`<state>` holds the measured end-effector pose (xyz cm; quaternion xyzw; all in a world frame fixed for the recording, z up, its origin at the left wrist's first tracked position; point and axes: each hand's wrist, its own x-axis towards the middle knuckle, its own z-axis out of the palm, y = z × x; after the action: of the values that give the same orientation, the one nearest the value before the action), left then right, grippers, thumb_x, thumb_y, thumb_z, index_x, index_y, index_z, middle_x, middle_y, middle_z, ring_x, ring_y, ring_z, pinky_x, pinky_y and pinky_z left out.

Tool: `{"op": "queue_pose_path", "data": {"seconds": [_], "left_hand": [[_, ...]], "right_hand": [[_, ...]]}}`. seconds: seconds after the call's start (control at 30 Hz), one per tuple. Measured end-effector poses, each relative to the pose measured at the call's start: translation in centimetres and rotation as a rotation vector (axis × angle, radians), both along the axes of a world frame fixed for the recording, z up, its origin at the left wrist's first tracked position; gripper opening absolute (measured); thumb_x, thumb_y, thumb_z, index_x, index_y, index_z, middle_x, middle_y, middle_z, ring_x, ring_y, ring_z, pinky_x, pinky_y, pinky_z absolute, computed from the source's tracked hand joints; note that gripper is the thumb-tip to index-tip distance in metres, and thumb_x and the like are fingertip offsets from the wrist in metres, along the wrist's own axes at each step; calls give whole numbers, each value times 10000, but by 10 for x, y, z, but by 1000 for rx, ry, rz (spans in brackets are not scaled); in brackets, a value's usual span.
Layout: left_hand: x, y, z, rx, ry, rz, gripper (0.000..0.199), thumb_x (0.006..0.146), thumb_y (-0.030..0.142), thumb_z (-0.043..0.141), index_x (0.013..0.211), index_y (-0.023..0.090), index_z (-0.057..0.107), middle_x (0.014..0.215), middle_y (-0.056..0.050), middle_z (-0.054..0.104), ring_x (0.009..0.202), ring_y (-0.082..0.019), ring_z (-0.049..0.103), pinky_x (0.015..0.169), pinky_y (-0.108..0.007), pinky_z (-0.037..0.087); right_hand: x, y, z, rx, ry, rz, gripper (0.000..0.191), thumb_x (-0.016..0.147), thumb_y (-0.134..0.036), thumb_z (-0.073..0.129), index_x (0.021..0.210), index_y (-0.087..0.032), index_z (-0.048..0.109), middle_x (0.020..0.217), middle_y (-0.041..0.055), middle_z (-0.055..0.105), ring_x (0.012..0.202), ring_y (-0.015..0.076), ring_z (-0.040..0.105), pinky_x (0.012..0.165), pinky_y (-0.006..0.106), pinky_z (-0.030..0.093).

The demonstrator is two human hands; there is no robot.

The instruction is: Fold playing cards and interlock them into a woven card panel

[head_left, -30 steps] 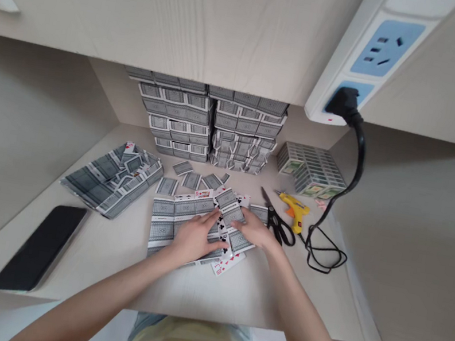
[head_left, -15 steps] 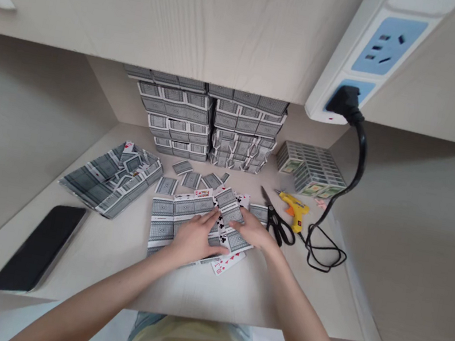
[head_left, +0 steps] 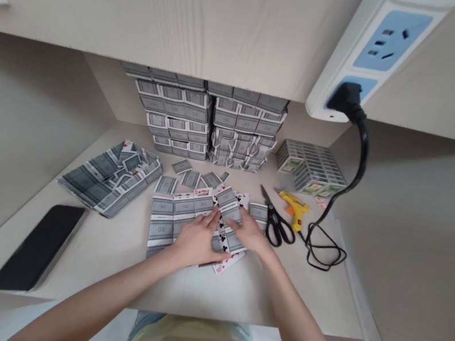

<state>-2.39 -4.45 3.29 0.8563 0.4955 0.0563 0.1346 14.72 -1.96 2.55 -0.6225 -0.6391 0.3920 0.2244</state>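
Note:
A sheet of joined grey-backed playing cards [head_left: 161, 230] lies on the desk in the middle. My left hand [head_left: 197, 239] rests on its right part, fingers spread, thumb pointing right. A narrower strip of joined cards [head_left: 229, 199] overlaps the sheet's right side, and my right hand [head_left: 248, 232] presses on it with fingers apart. Black club cards show between my hands. Some red diamond cards [head_left: 228, 262] stick out beneath the strip at the near side. Several loose cards [head_left: 191, 179] lie face down behind the sheet.
Black scissors [head_left: 279, 226] and a yellow glue gun [head_left: 296, 208] lie at the right. Card blocks [head_left: 177, 107] stand behind, with boxed decks [head_left: 318, 171] at back right. A folded card tray [head_left: 114, 181] and black phone [head_left: 37, 248] are left. A power strip [head_left: 349, 68] hangs above.
My left hand has shifted slightly right and its thumb reaches further over the near edge of the strip. The right hand has barely moved. The cards' near edge looks slightly shifted.

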Motion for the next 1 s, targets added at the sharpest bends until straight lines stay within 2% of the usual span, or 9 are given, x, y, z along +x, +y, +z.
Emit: {"op": "queue_pose_path", "data": {"seconds": [0.27, 0.43, 0.53, 0.6, 0.73, 0.83, 1.0], "left_hand": [[-6, 5, -1, -73, -58, -75, 990, 603, 721, 494, 1356, 124, 257, 1441, -147, 205, 1244, -322, 337, 1000, -387, 303], [-21, 10, 6, -131, -119, -59, 886, 644, 543, 608, 1354, 148, 254, 1474, -116, 79, 1316, -269, 208, 1031, -342, 278], [-34, 12, 10, -119, -71, -61, 805, 654, 490, 620, 1332, 194, 303, 1464, -88, 155, 1323, -264, 185, 1045, -375, 247], [-40, 14, 11, -124, -22, -71, 852, 631, 526, 620, 1339, 187, 289, 1453, -102, 190, 1331, -269, 150, 1055, -399, 213], [-46, 14, 11, -164, 50, -76, 934, 606, 589, 602, 1363, 177, 241, 1455, -122, 145, 1334, -283, 103, 1062, -425, 163], [-47, 16, 14, -206, 66, -82, 937, 590, 540, 646, 1360, 175, 254, 1447, -126, 157, 1333, -272, 111, 1061, -401, 179], [-48, 22, 20, -271, 78, -108, 924, 556, 445, 706, 1343, 203, 287, 1440, -123, 174, 1329, -258, 133, 1047, -383, 214]], "right_hand": [[-5, -4, 2, -10, -36, -20, 418, 774, -259, 505, 1166, -134, 434, 1154, 124, 559, 1078, 228, 512, 903, 348, 383], [-9, -8, 7, 30, -67, -47, 623, 778, -259, 489, 1321, -82, 241, 1235, 180, 492, 1099, 244, 507, 926, 364, 368], [-11, -10, 8, 73, -115, -44, 650, 779, -277, 493, 1341, -88, 227, 1280, 180, 452, 1150, 250, 465, 953, 362, 347], [-12, -9, 8, 124, -153, -45, 655, 779, -297, 499, 1348, -102, 239, 1295, 169, 439, 1185, 256, 428, 975, 367, 327], [-13, -3, 6, 223, -129, -1, 653, 809, -284, 451, 1381, -122, 181, 1347, 149, 383, 1246, 232, 352, 987, 363, 322], [-15, 0, 1, 222, -89, 48, 615, 840, -231, 380, 1395, -139, 134, 1353, 133, 385, 1241, 201, 364, 983, 353, 332], [-19, -3, -7, 243, -93, 46, 610, 849, -200, 351, 1402, -135, 100, 1333, 136, 411, 1218, 202, 392, 982, 360, 337]]}}
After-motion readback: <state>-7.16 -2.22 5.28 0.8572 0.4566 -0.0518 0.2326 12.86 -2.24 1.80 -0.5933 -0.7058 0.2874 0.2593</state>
